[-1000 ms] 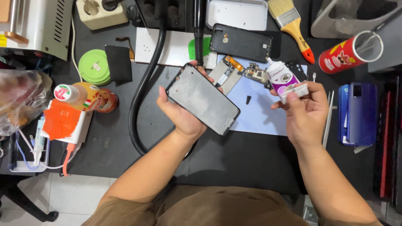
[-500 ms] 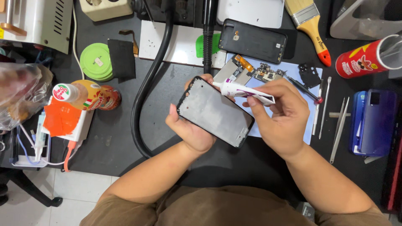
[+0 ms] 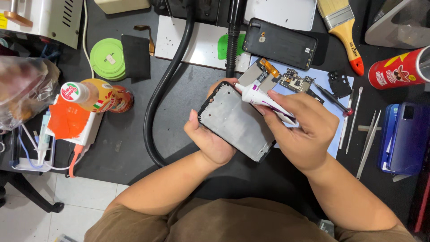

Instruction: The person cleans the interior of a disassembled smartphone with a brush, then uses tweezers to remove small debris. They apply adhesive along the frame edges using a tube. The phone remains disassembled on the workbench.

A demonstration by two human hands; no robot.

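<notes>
The left hand (image 3: 210, 139) cradles a phone frame (image 3: 237, 123) from beneath, above the middle of the dark tabletop (image 3: 134, 134), its fingers curled up around the long edges and the thumb resting on the near left edge. The right hand (image 3: 304, 130) has its fingers closed around a small white glue tube (image 3: 264, 99), whose nozzle sits at the frame's far corner. The frame looks thin, light and stiff but easily bent or scratched, so the edges are the sound place to hold it, keeping skin off the grey inner face. The tube is soft and will squeeze out under light pressure; holding it near the middle, as here, gives control of the tip. Toward the far edge lie a black back cover (image 3: 280, 44) and a small circuit board (image 3: 295, 81). A paintbrush (image 3: 342, 31) sits toward the far right corner, tweezers (image 3: 368, 143) lie near the right edge, and an orange-capped bottle (image 3: 96, 96) lies to the left.
</notes>
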